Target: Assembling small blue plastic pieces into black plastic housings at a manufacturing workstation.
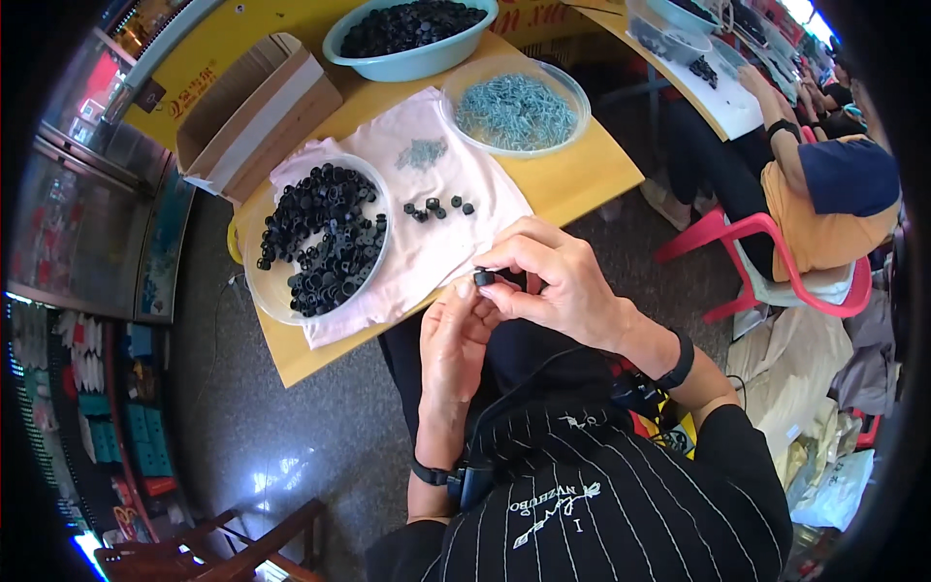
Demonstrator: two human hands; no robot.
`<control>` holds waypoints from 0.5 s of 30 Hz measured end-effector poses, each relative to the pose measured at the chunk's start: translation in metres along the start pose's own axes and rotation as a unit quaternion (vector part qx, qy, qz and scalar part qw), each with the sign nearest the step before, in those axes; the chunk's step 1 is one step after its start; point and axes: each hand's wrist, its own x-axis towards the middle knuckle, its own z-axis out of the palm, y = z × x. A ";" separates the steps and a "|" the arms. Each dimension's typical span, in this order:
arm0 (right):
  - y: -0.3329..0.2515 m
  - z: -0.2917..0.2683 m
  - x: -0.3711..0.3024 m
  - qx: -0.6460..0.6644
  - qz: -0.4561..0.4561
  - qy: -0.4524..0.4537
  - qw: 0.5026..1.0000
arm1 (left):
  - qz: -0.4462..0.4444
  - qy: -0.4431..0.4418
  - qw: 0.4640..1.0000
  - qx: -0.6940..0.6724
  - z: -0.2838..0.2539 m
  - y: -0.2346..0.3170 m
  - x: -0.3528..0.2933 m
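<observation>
Just beyond my lap, I pinch a small round black plastic cap (484,277) between the thumb and forefinger of my right hand (558,286). My left hand (454,339) meets it from the left, its fingers curled and the thumb and forefinger tips together against the cap. Anything tiny between those left fingertips is too small to make out. On a pale pink cloth (465,194) ahead lie several loose black caps (433,208) and a little heap of small screws (422,153). To the left a clear round tub (281,308) holds many black plastic caps and rings.
At the back of the yellow table (606,175) are a clear tub of screws (519,112), a pale blue basin (407,66) of black parts and a cardboard box (257,116). Rightward, a co-worker sits on a red plastic chair (747,228) at another table (713,102).
</observation>
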 end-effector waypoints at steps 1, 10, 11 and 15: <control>0.004 -0.002 0.001 0.000 0.002 -0.003 1.000 | 0.013 0.018 0.999 0.043 -0.001 -0.001 0.003; 0.038 -0.042 0.061 -0.031 -0.011 0.080 0.996 | 0.154 0.112 0.877 0.441 -0.002 0.025 0.050; 0.045 -0.046 0.074 -0.023 -0.006 0.091 0.996 | 0.164 0.119 0.841 0.501 -0.008 0.023 0.056; 0.073 -0.056 0.135 -0.047 0.045 0.086 0.994 | 0.103 0.167 0.855 0.481 -0.033 0.003 0.066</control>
